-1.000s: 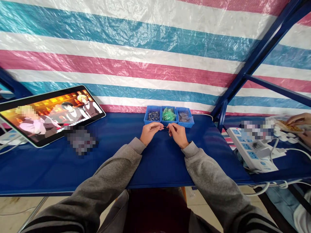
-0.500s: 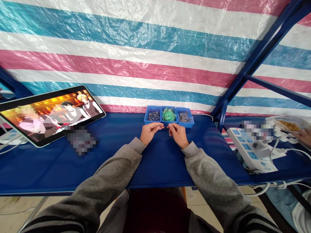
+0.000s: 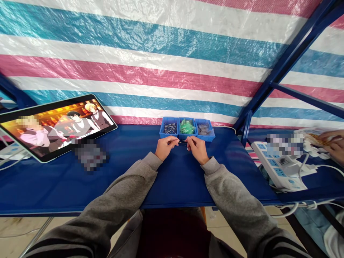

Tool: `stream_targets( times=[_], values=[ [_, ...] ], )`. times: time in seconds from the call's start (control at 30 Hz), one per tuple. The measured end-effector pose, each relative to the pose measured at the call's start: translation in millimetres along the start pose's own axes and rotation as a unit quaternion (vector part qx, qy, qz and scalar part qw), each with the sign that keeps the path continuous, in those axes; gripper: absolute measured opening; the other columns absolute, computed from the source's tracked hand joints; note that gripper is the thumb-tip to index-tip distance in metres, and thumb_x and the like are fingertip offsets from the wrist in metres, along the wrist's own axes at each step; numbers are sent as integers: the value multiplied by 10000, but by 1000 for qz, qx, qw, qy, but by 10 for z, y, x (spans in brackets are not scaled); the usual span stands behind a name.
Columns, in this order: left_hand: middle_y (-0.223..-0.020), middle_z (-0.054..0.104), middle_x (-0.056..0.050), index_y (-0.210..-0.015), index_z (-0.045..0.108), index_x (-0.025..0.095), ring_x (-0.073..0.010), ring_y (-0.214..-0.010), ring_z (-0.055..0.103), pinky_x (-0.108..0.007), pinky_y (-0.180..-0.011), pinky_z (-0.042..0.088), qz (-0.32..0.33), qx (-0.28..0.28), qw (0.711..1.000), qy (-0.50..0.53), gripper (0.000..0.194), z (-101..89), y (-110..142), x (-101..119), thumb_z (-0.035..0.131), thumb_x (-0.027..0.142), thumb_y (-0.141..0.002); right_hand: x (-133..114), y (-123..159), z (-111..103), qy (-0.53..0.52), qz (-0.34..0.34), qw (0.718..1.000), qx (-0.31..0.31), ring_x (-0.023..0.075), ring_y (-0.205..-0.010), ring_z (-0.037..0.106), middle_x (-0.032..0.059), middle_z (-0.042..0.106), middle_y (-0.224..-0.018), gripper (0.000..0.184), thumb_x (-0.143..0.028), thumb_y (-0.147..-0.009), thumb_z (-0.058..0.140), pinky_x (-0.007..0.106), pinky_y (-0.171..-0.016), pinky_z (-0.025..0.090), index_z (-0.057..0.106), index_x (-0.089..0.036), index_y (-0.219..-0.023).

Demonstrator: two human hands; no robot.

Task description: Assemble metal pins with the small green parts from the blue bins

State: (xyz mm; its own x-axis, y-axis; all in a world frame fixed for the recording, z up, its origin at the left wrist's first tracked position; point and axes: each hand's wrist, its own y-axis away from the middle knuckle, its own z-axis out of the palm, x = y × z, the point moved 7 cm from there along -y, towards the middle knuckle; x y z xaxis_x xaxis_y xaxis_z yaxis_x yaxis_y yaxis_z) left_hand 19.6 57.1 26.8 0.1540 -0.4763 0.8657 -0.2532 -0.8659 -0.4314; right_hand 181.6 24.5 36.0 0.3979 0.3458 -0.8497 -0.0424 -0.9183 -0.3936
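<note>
Thumb and index finger of the left hand (image 3: 165, 147) are closed in a pinch on one end of some slender pieces (image 3: 183, 142); those of the right hand (image 3: 198, 148) are likewise pinched on the other end. The two sets of fingertips lie a little apart, and the pieces — thin, pale and too small to identify — span the gap above the blue tabletop (image 3: 180, 179), just in front of the bins. The remaining fingers are curled.

Directly beyond the hands, three blue bins stand side by side. The left bin (image 3: 162, 130) contains dark, metallic-looking short pieces (image 3: 170, 128); the middle bin (image 3: 183, 136), translucent green pieces (image 3: 187, 126); the right bin (image 3: 206, 138), greyish pieces (image 3: 203, 129).

Farther to the left, a tilted screen (image 3: 60, 127) displays an animated scene, with a pixelated object (image 3: 90, 156) near its lower edge. To the right, a white power strip (image 3: 276, 166) bears plugs and cables. Beyond it, another person's hands (image 3: 334, 143) are at a clear plastic bag (image 3: 305, 133) with yellowish-brown contents. A striped sheet (image 3: 161, 71) — white, blue and red — forms the background, crossed at right by a blue metal frame (image 3: 271, 77).
</note>
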Motion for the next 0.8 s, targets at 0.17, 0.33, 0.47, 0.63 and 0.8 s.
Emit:
stream_targets(
  times=[0.17, 0.33, 0.47, 0.63, 0.8],
  values=[
    [-707, 700, -57, -889, 696, 127, -125, -563, 609, -239, -557, 514, -18, -21, 998, 47, 399, 55, 14, -5, 575, 507, -876, -17, 10, 60, -10, -12, 999, -33, 116, -460, 543, -24, 574, -584, 319, -484, -873, 534, 242, -516, 445, 624, -191, -786],
    [-586, 603, 15, -1111, 610, 141, -83, -428, 530, -195, -452, 427, -49, -52, 994, 77, 418, 97, 36, -5, 546, 497, -902, -18, 19, 120, -23, -19, 998, -63, 111, -457, 536, -23, 585, -616, 235, -422, -830, 606, 243, -497, 445, 635, -189, -841],
    [-555, 577, 35, -1175, 556, 148, -73, -371, 502, -178, -402, 368, -72, -65, 992, 86, 438, 121, 59, 8, 532, 495, -910, -5, 23, 156, -27, -21, 996, -79, 110, -460, 537, -11, 604, -638, 232, -418, -815, 626, 247, -498, 454, 647, -188, -840],
    [-540, 576, 37, -1189, 542, 149, -79, -360, 500, -182, -397, 366, -81, -70, 990, 90, 445, 138, 66, 25, 521, 498, -914, 4, 27, 167, -19, -31, 996, -81, 117, -474, 543, 1, 617, -662, 241, -430, -829, 610, 255, -515, 458, 638, -192, -806],
    [-639, 628, -3, -1060, 599, 151, -97, -486, 553, -201, -471, 435, -54, -57, 994, 79, 402, 118, 44, 43, 560, 509, -881, 0, 12, 117, 12, -30, 998, -62, 116, -454, 529, -27, 563, -588, 294, -450, -914, 481, 253, -548, 452, 578, -203, -787]
  ],
)
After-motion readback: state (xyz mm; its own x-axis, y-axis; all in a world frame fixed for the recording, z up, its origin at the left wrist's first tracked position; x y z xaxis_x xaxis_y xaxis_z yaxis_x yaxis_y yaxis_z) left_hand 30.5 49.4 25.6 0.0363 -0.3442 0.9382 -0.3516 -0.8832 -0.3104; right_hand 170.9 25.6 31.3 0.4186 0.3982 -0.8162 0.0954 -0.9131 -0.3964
